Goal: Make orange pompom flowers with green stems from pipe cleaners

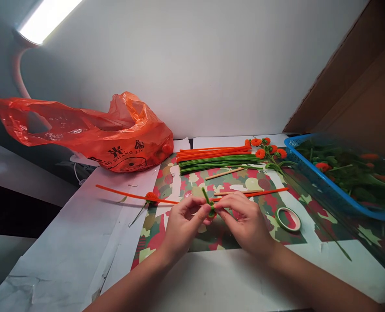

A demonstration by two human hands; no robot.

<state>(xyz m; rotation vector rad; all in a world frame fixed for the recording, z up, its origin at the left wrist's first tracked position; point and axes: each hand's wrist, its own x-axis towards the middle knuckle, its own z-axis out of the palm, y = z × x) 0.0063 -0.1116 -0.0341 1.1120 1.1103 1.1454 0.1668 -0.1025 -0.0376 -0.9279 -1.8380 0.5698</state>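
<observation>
My left hand (187, 219) and my right hand (244, 221) meet above the middle of the patterned sheet. Both are closed, fingertips pinching a short green pipe cleaner (206, 196) whose free end points up. A bit of orange shows below the green, mostly hidden by the fingers. An orange pipe cleaner (130, 193) reaches out to the left, and another orange length (270, 191) shows to the right; my hands hide whether they join. Left of my left hand lies a small orange fuzzy piece (151, 197) with a thin wire stem.
Bundles of orange pipe cleaners (215, 153) and green pipe cleaners (220, 163) lie behind my hands, near wooden sticks (224, 173). Finished orange flowers (260, 153) rest beside a blue basket (341, 188). Green tape (279, 220) lies right; a red plastic bag (127, 147) stands left.
</observation>
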